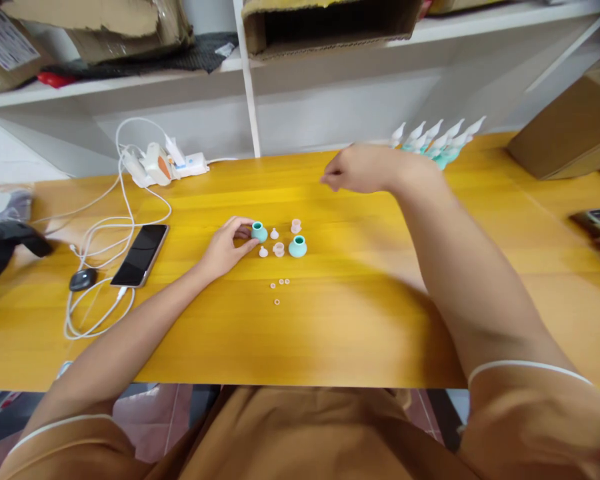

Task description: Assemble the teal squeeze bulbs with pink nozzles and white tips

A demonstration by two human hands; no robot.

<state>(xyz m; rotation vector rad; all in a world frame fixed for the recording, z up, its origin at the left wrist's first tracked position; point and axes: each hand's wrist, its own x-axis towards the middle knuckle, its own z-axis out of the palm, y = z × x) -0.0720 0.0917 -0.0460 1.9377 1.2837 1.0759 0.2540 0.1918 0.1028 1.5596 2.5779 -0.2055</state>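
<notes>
My left hand (229,248) rests on the table, its thumb and fingers closed around a small teal bulb-shaped pot (259,233). A second teal pot (297,247) stands upright to the right of it. Between and beside the pots are two small white nozzle-like pieces (275,234) and two pale pink cup-shaped collars (279,249). Nearer to me lie several tiny pink rings (273,286). My right hand (357,168) is raised over the back of the table, fingers curled in, slightly blurred; nothing shows in it.
At the back right, several teal bottles with white pointed tips (437,141) stand partly behind my right forearm. A phone (141,255), white cables and a power strip (190,165) lie to the left. A cardboard box (570,127) stands at right; shelves (320,87) rise behind.
</notes>
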